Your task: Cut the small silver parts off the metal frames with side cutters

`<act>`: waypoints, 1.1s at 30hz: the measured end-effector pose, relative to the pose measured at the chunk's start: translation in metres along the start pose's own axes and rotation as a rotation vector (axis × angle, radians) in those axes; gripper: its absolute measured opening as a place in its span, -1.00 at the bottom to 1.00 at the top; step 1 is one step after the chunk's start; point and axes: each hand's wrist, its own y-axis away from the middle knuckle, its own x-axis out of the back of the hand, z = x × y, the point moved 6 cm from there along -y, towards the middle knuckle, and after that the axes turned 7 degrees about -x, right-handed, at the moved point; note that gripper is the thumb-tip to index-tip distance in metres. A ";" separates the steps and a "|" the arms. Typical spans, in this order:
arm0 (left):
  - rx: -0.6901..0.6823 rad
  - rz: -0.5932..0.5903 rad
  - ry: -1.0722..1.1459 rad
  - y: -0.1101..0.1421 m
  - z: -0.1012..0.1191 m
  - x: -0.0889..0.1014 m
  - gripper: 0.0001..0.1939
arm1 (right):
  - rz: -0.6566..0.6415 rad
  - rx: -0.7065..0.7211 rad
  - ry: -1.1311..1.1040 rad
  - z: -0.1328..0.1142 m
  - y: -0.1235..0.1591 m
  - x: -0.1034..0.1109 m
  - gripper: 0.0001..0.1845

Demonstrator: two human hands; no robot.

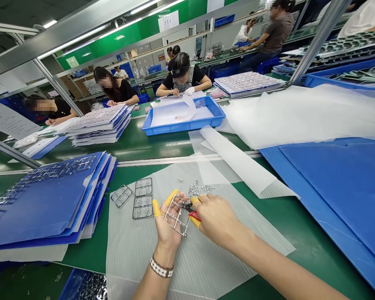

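My left hand, with yellow finger cots on two digits, holds a silver sprue frame tilted across the palm and fingers. In my right hand, also in yellow finger cots, is a pair of red-handled nippers. Their dark jaws meet the frame's upper right part; the exact cut point is too small to make out. Beyond both hands a heap of small silver parts lies on the translucent sheet. Left of them rest larger silver sprue frames and a smaller one.
At left, a stack of blue sheets bears more sprue frames. A rolled translucent sheet lies behind my right hand, and blue boards stand at right. Across the bench are a blue tray, a stack of sheets and several seated people.
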 end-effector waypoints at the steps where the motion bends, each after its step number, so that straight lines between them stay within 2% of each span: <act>1: 0.009 -0.005 0.009 0.000 0.000 -0.001 -0.34 | 0.001 -0.004 -0.003 0.001 -0.001 0.000 -0.80; 13: 0.034 0.007 0.010 0.003 -0.004 -0.001 -0.33 | 0.020 0.006 -0.060 0.000 -0.007 -0.002 -0.78; 33: -0.007 -0.012 -0.024 0.002 -0.002 -0.003 -0.34 | -0.010 0.013 -0.073 -0.001 -0.008 0.000 -0.74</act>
